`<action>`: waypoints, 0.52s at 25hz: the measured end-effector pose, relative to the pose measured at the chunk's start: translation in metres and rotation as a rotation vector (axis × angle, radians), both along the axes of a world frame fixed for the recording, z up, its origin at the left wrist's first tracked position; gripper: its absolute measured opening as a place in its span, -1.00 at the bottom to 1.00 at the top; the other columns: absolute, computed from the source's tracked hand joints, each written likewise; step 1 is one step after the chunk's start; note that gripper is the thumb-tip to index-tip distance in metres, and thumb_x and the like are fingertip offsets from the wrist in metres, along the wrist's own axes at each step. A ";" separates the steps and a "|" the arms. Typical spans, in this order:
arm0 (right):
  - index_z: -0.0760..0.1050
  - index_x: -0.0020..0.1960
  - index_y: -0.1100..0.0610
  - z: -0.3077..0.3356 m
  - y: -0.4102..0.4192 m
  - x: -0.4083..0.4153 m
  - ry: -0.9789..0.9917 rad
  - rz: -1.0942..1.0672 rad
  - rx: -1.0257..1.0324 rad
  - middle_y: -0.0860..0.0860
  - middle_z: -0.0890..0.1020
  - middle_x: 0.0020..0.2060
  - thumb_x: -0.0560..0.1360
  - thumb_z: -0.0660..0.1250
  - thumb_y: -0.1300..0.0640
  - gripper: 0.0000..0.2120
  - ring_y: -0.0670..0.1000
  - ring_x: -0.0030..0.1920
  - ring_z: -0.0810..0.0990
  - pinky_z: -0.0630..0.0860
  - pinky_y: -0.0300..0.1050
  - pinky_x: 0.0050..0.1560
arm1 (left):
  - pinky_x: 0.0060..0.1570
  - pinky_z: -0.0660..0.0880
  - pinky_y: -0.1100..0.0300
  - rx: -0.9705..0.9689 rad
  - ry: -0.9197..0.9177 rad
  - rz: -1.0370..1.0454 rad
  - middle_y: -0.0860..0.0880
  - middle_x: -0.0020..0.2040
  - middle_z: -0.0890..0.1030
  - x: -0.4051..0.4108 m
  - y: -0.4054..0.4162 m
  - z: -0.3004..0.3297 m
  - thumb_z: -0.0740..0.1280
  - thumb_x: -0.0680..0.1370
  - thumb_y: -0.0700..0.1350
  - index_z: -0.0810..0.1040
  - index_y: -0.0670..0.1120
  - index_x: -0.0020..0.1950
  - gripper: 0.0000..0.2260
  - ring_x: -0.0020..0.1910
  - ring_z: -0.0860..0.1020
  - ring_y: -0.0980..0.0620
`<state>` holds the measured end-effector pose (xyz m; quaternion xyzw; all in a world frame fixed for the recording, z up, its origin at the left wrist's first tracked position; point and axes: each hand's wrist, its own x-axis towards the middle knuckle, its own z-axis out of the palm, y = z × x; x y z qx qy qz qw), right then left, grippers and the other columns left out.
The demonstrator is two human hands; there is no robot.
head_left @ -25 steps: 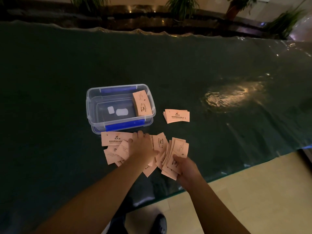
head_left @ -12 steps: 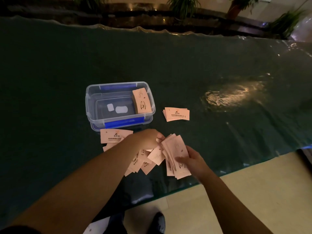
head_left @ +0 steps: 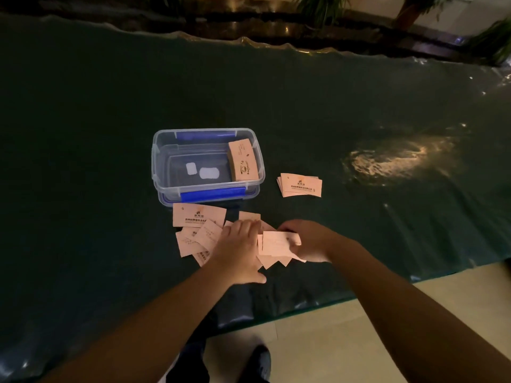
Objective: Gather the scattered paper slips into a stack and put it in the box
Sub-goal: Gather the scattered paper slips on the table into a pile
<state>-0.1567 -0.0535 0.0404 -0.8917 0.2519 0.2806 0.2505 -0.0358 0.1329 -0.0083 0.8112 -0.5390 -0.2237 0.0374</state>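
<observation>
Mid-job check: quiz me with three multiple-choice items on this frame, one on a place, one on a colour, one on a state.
1. Where does the small neat stack lie?
A. inside the box
B. on the table right of the box
C. on the floor

2. What colour are the box latches?
A. blue
B. red
C. yellow

3. What is the right hand doing?
A. resting flat and empty
B. reaching into the box
C. gripping a bunch of slips

Answers:
1 B, it sits on the dark table cover beside the box's right wall.
2 A, the near latch is clearly blue.
3 C, its fingers close around slips while the left hand presses on the scattered ones.
</observation>
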 end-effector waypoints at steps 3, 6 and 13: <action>0.45 0.52 -0.06 -0.010 0.002 0.017 0.048 0.079 -0.008 0.00 0.51 0.41 0.50 0.49 0.18 -0.38 0.07 0.41 0.49 0.52 0.05 0.38 | 0.50 0.21 -0.11 -0.032 -0.006 0.105 -0.11 0.55 0.29 -0.012 0.008 -0.014 0.53 0.29 0.35 0.06 -0.09 0.61 0.10 0.51 0.26 -0.15; 0.41 0.54 -0.10 -0.018 0.005 0.016 0.072 0.021 -0.001 -0.02 0.51 0.41 0.42 0.56 0.10 -0.28 0.08 0.44 0.44 0.45 0.21 0.45 | 0.47 0.27 -0.02 -0.196 0.010 0.196 -0.07 0.50 0.40 -0.007 0.011 -0.018 0.48 0.44 0.22 0.26 -0.07 0.55 -0.20 0.47 0.32 -0.07; 0.36 0.51 -0.13 -0.033 0.013 -0.014 0.067 -0.213 0.009 -0.08 0.60 0.31 0.26 0.63 -0.17 -0.12 0.03 0.24 0.62 0.45 0.17 0.38 | 0.42 0.31 -0.09 -0.112 -0.055 0.430 -0.09 0.48 0.33 0.004 0.022 -0.013 0.50 0.30 0.40 0.21 -0.07 0.53 -0.01 0.44 0.30 -0.12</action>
